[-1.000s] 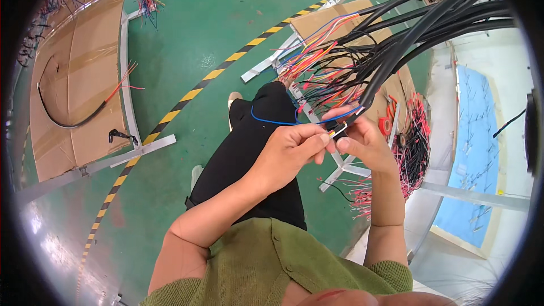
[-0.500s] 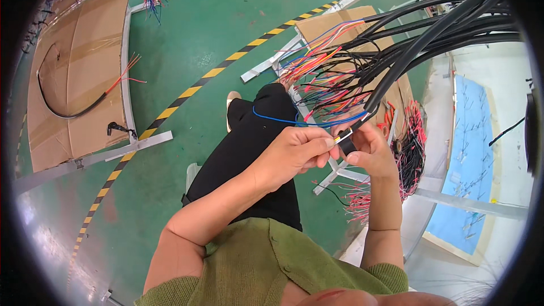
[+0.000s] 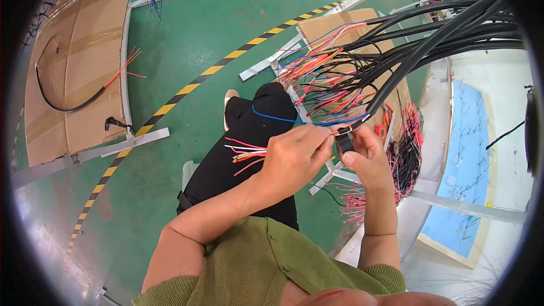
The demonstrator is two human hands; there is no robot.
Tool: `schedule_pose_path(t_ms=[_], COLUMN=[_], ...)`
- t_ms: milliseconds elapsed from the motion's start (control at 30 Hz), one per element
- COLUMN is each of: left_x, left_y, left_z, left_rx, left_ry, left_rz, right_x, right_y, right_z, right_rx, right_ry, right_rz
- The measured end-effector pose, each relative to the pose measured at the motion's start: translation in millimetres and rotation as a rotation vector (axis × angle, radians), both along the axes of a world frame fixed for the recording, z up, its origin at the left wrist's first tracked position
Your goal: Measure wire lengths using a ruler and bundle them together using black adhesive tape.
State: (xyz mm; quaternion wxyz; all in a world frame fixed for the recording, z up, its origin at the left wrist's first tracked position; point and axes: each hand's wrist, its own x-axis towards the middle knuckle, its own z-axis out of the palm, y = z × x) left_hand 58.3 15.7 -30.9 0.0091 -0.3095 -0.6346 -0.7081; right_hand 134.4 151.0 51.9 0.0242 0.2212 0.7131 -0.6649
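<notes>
Green floor (image 3: 198, 34) is spread between two cardboard-topped stands and is crossed diagonally by one black-and-yellow striped tape line (image 3: 187, 89). At the left, a cardboard sheet (image 3: 90, 96) is edged by a pale metal frame (image 3: 126, 68), whose foot is set across the striped line. At the right, a second cardboard sheet (image 3: 320, 27) is largely covered by black cables and loose coloured wires (image 3: 323, 62). Both hands are held near that stand's front edge, above its lower leg, with the person's black trousers (image 3: 226, 158) just beyond the left hand (image 3: 294, 152).

One thick black cable (image 3: 407, 67) is brought down from the upper right to the hands, its stripped end lying between them. Its thin wires (image 3: 246, 152), at least five in pink, white and yellow, are pinched by the closed left fingers and jut out past that hand. One black tape roll (image 3: 344, 143) is held between the thumb and curled fingers of the right hand (image 3: 369, 161), just under the cable end; whether the cable is also gripped by the far fingers cannot be told. One red tape roll (image 3: 381, 131) is seen behind. One short cable (image 3: 85, 104) is laid curved on the left sheet. Coloured wires are enclosed in its black jacket and are bared at one end.
</notes>
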Motion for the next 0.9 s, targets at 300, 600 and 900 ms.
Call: schedule_pose_path(t_ms=[300, 600, 900], left_x=[0, -6, -18], left_y=[2, -7, -28], left_z=[-5, 1, 16], left_rx=[-0.029, 0.249, 0.312], left_ry=[0.052, -1.011, -1.241], left_rz=[0.053, -0.828, -0.941], right_x=[8, -21, -41], right_y=[-21, 5, 34], right_z=[9, -32, -41], right_rx=[-0.113, -0.188, -0.011], right_ry=[0.026, 0.151, 0.306], right_rz=[-0.050, 0.044, 0.501])
